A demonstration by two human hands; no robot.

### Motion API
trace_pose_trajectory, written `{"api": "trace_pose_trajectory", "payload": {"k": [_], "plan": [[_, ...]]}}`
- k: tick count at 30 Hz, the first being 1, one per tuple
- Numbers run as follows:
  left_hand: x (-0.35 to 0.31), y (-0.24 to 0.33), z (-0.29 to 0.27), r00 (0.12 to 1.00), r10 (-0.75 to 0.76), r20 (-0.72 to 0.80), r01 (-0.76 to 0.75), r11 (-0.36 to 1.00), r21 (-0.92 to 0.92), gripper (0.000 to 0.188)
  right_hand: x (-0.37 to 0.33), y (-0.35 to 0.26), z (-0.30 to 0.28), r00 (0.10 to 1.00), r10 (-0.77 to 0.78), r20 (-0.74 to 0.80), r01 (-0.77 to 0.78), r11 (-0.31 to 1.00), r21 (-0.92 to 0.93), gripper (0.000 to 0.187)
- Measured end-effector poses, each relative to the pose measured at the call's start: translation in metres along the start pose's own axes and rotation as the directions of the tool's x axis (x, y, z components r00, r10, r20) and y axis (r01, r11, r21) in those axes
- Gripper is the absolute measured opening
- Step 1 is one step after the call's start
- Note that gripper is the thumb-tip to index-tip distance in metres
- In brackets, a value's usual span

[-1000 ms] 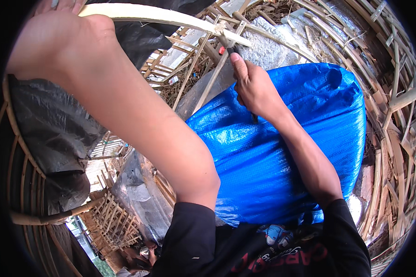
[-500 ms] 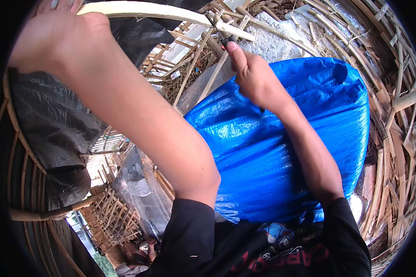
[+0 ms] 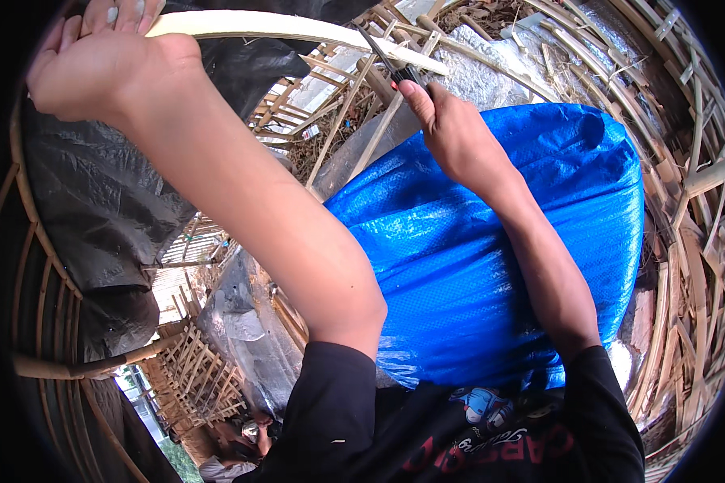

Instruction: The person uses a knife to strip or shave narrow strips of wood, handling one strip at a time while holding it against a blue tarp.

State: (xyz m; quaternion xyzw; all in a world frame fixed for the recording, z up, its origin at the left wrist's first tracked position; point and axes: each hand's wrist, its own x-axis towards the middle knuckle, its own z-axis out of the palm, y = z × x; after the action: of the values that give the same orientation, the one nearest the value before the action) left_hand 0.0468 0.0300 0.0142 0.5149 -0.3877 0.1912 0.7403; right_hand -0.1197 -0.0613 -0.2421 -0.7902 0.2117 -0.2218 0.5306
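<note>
A long, pale bamboo strip [image 3: 274,24] bows across the top of the view. Its left end is in my left hand [image 3: 109,68], whose fingers curl over it at the upper left. Closed around a black handle, my right hand [image 3: 459,133] holds a knife [image 3: 379,50] near the strip's other end. The thin dark blade slants up and left and crosses the strip; whether it cuts in or only rests there I cannot tell. Below both hands, a blue woven plastic sheet [image 3: 459,274] covers my lap.
Split bamboo pieces [image 3: 689,322] are heaped along the right side. Crumpled clear plastic [image 3: 479,68] lies at the far side among bamboo scraps. Black sheeting [image 3: 97,201] hangs at left beside a bamboo frame [image 3: 52,369]. Another person [image 3: 234,451] is partly visible at lower left, near bamboo lattice [image 3: 193,378].
My right hand and the knife have shifted slightly right and down. My left hand has moved a little right, with more of its fingers showing on the bamboo strip.
</note>
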Motion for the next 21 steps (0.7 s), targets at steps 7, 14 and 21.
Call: {"api": "trace_pose_trajectory", "payload": {"k": [7, 14, 21], "plan": [[0.004, 0.004, -0.001, 0.997, 0.072, 0.039, -0.076, 0.991, 0.112, 0.015, -0.006, -0.022, -0.004, 0.996, -0.023, 0.089, 0.004, 0.978, 0.206, 0.064], [-0.018, 0.005, 0.024, 0.994, 0.06, -0.095, -0.057, 0.998, 0.034, 0.017, -0.003, -0.012, -0.002, 0.998, -0.029, 0.061, 0.02, 0.989, 0.145, 0.066], [0.003, 0.005, -0.004, 0.987, 0.0, 0.162, 0.007, 0.999, -0.046, 0.018, 0.003, -0.001, -0.007, 0.994, 0.016, 0.106, -0.031, 0.989, 0.145, 0.065]]}}
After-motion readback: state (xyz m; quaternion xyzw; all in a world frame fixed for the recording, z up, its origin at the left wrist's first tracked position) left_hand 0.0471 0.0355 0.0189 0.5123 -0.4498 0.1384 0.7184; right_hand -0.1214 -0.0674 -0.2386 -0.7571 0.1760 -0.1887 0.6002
